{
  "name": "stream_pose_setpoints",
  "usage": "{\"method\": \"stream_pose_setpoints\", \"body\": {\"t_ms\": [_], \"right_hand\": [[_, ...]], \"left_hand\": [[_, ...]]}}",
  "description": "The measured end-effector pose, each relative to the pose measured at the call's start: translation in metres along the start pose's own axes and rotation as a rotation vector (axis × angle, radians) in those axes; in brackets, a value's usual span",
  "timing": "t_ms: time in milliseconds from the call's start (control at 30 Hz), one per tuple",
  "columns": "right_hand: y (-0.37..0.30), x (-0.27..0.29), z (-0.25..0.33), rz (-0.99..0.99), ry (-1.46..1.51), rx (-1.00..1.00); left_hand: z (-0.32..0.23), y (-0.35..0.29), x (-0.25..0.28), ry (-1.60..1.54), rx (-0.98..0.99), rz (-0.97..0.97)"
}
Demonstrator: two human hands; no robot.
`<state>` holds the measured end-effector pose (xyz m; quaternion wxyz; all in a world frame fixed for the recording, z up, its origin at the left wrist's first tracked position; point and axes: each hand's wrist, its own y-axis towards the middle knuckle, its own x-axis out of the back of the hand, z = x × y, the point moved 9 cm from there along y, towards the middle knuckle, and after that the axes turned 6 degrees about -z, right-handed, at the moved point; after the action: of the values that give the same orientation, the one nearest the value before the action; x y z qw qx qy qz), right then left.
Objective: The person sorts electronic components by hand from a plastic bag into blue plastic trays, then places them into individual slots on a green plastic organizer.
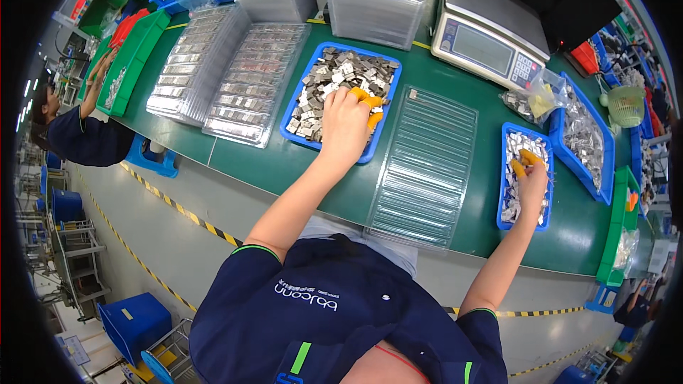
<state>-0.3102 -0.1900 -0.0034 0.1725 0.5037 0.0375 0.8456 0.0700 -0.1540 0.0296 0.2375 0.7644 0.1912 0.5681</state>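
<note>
My left hand reaches into a blue tray heaped with small grey and white metal-looking connector parts. Its fingers curl down among the pieces, with orange finger cots on the tips; what they grip is hidden. On the right, my right hand is over a smaller blue tray full of little white and silvery parts. Orange-covered fingertips there are bent together, and any part between them is too small to make out. Between the hands lies a clear ribbed plastic tray, with one small part in its top-left corner.
Filled clear trays are stacked left, beside tall stacks of clear trays. A weighing scale stands at the back right. Another blue tray holds bagged parts. A co-worker works by a green bin at far left.
</note>
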Motion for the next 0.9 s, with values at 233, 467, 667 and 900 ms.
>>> {"method": "stream_pose_setpoints", "body": {"t_ms": [233, 467, 667, 900], "right_hand": [[0.000, -0.002, -0.019, -0.083, 0.144, -0.003], [0.004, 0.008, -0.018, -0.152, -0.020, 0.059], [0.003, 0.002, 0.003, -0.092, -0.096, 0.101], [0.011, -0.008, -0.021, -0.144, -0.055, 0.074]], "left_hand": [[-0.011, 0.001, -0.013, 0.058, -0.166, 0.082], [0.000, 0.006, 0.005, -0.156, -0.002, 0.013], [-0.003, -0.004, 0.013, -0.673, 0.252, 0.015], [-0.026, -0.044, -0.027, -1.623, 0.958, 0.280]]}}
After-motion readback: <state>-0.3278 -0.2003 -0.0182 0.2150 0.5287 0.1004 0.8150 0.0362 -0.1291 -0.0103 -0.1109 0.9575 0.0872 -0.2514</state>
